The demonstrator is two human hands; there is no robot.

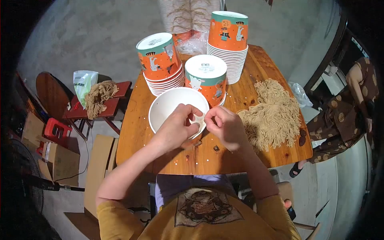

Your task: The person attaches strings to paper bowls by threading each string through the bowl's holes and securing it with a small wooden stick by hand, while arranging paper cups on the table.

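White paper tub (166,106) on counter (134,134). Left hand (179,123) half-curled over tub's near-right rim; right hand (227,130) curled just right of it; grip of either unclear. Tan yarn heap (276,116) farther right.

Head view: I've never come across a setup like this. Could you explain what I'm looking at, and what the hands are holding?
There is no machine here. One camera, worn on a person's head, looks forward and down, so the bare left hand and right hand belong to the wearer. They meet at the right side of an open white bowl; whatever their fingers hold is too small to make out. The wooden table also bears stacked orange-printed tubs, turned upside down, and, to the right, a heap of tan cords. Another person stands beyond the table's right side.
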